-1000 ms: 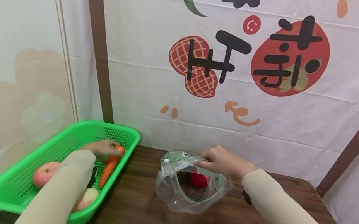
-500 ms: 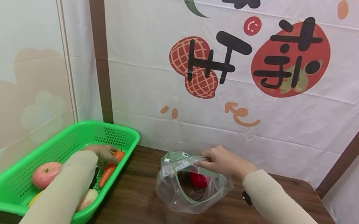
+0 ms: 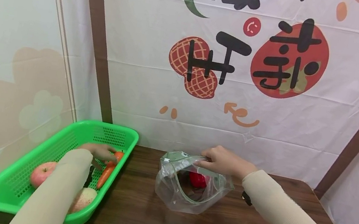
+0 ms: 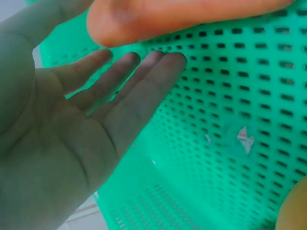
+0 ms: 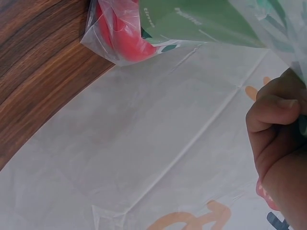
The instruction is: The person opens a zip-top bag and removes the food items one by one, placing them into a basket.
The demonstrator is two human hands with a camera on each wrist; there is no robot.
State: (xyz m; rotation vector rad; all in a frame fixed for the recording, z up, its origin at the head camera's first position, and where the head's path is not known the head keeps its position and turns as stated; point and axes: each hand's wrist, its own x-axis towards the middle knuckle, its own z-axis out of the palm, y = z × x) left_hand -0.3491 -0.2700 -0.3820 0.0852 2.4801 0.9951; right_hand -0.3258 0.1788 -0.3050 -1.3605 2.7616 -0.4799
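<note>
In the head view my left hand [image 3: 100, 152] reaches into the green basket [image 3: 56, 155], right at the thick end of a carrot [image 3: 106, 175]. The left wrist view shows its fingers fairly straight, with the tips beside the carrot [image 4: 192, 19] and the thumb apart from them. My right hand [image 3: 228, 162] pinches the top edge of a clear zip bag [image 3: 169, 196] and holds its mouth wide. A shiny red item [image 3: 197, 180] lies inside the bag. Close up, the right hand [image 5: 283, 124] has its fingers curled on the gathered plastic.
A pink apple [image 3: 42, 173] and a pale speckled round fruit [image 3: 84, 198] lie in the basket's near part. Basket and bag rest on a dark wooden table [image 3: 134, 218]. A printed white curtain [image 3: 142, 82] hangs right behind the table.
My left hand has shifted slightly back toward me at the carrot's thick end, and the carrot has moved slightly. The right hand and bag have stayed in place.
</note>
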